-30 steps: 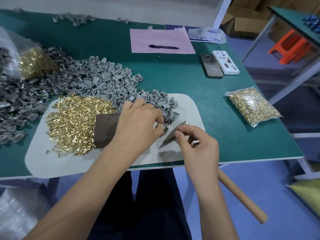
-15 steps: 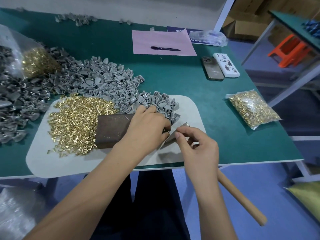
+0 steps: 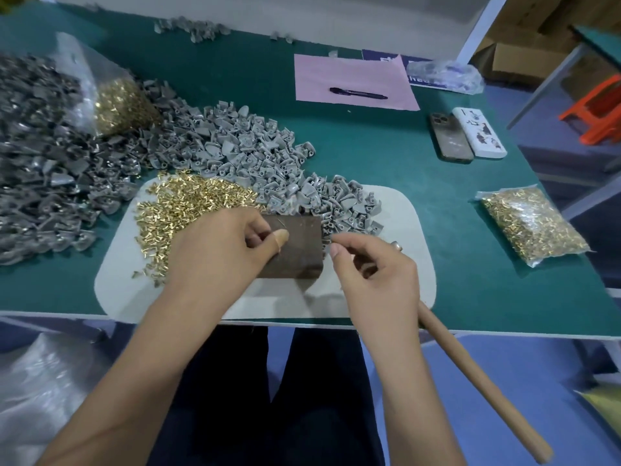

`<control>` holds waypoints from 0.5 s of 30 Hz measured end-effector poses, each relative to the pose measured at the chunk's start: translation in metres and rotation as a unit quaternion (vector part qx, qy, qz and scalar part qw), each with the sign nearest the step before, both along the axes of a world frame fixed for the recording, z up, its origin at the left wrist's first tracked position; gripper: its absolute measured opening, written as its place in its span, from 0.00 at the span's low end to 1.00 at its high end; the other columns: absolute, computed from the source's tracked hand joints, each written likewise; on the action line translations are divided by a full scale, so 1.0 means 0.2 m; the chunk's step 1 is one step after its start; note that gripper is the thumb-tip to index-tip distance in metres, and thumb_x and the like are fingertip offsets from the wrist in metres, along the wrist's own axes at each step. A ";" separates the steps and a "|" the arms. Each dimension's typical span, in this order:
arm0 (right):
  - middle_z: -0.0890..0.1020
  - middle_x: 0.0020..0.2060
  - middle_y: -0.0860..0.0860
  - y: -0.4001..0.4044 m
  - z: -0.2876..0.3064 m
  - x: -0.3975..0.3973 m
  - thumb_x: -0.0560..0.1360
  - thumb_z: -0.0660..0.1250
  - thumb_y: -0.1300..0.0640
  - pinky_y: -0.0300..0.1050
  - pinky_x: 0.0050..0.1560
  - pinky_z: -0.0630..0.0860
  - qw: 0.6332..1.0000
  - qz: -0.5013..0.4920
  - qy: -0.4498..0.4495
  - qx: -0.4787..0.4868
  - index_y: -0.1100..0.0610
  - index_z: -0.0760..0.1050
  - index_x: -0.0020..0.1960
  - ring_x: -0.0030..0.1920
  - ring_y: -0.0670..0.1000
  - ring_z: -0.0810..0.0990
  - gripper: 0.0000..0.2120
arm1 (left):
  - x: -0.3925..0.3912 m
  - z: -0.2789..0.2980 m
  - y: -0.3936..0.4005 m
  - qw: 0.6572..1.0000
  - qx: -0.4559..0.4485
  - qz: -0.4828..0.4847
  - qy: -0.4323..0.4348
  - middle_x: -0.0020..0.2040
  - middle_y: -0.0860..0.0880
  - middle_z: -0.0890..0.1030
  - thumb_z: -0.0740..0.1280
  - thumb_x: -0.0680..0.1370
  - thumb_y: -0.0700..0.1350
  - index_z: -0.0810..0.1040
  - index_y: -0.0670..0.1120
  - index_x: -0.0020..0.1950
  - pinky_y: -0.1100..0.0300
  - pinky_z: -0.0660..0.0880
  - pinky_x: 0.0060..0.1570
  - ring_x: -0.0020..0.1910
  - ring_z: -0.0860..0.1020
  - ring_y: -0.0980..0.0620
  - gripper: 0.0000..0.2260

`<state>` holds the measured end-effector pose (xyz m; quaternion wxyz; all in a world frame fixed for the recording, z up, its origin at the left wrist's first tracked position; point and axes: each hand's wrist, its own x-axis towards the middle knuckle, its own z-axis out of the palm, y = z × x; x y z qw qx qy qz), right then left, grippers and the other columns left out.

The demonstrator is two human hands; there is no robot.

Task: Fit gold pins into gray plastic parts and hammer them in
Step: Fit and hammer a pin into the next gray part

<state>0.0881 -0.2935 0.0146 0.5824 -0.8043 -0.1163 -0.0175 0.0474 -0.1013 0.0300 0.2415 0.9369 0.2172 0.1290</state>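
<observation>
A heap of loose gold pins [image 3: 188, 206] lies on the left of a pale mat [image 3: 403, 223], and gray plastic parts [image 3: 255, 153] spill onto the mat from behind. A brown metal block [image 3: 299, 253] sits mid-mat. My left hand [image 3: 225, 253] rests where the pins meet the block, fingers curled, taped thumb pressed to the forefinger; what it pinches is hidden. My right hand [image 3: 373, 277] hovers at the block's right edge and grips a hammer, whose wooden handle [image 3: 477, 381] runs down past the table edge. Its head is mostly hidden.
A sealed bag of pins [image 3: 531, 223] lies on the right, another bag [image 3: 117, 102] at the far left among darker parts [image 3: 40, 163]. Two phones [image 3: 450, 136] and a pink sheet [image 3: 353, 72] with a pen [image 3: 358, 93] lie behind. An orange stool [image 3: 594, 112] stands off-table.
My left hand, which pinched a gray part at the pile's edge, has moved left across the block to the gold pins. My right hand has stayed beside the block with the hammer.
</observation>
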 end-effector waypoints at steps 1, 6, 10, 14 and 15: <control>0.85 0.40 0.39 0.03 0.00 0.00 0.76 0.73 0.58 0.32 0.42 0.72 1.000 0.010 -0.008 -0.007 0.46 0.85 0.48 0.40 0.42 0.81 0.07 | -0.01 0.00 0.00 1.000 0.020 0.009 -0.003 0.33 0.62 0.78 0.67 0.74 0.67 0.78 0.57 0.39 0.64 0.62 0.32 0.35 0.73 0.66 0.15; 0.84 0.43 0.42 0.12 0.02 0.00 0.75 0.75 0.60 0.32 0.50 0.72 0.996 0.040 -0.068 -0.050 0.49 0.85 0.48 0.49 0.44 0.82 0.07 | -0.06 -0.01 0.08 0.994 0.010 -0.108 -0.003 0.50 0.62 0.78 0.66 0.78 0.50 0.78 0.60 0.58 0.53 0.75 0.47 0.51 0.75 0.56 0.09; 0.84 0.43 0.45 0.17 0.01 0.00 0.74 0.75 0.62 0.33 0.50 0.72 0.993 0.054 -0.072 -0.073 0.52 0.86 0.47 0.48 0.44 0.81 0.06 | -0.04 0.01 0.11 0.974 0.052 -0.217 0.034 0.60 0.61 0.77 0.67 0.79 0.51 0.74 0.59 0.70 0.51 0.71 0.59 0.57 0.71 0.55 0.18; 0.83 0.43 0.45 0.19 0.00 -0.01 0.74 0.75 0.63 0.31 0.49 0.71 0.992 0.061 -0.069 -0.085 0.51 0.86 0.47 0.48 0.44 0.80 0.07 | -0.02 0.02 0.12 0.973 0.058 -0.224 -0.009 0.49 0.64 0.78 0.68 0.77 0.57 0.81 0.60 0.56 0.54 0.72 0.51 0.50 0.70 0.56 0.09; 0.83 0.42 0.45 0.19 0.00 -0.01 0.74 0.75 0.63 0.31 0.49 0.71 0.992 0.059 -0.070 -0.086 0.51 0.86 0.47 0.48 0.44 0.80 0.07 | -0.02 0.01 0.12 0.975 0.045 -0.218 -0.025 0.47 0.64 0.77 0.69 0.77 0.56 0.82 0.60 0.53 0.54 0.72 0.49 0.49 0.71 0.56 0.07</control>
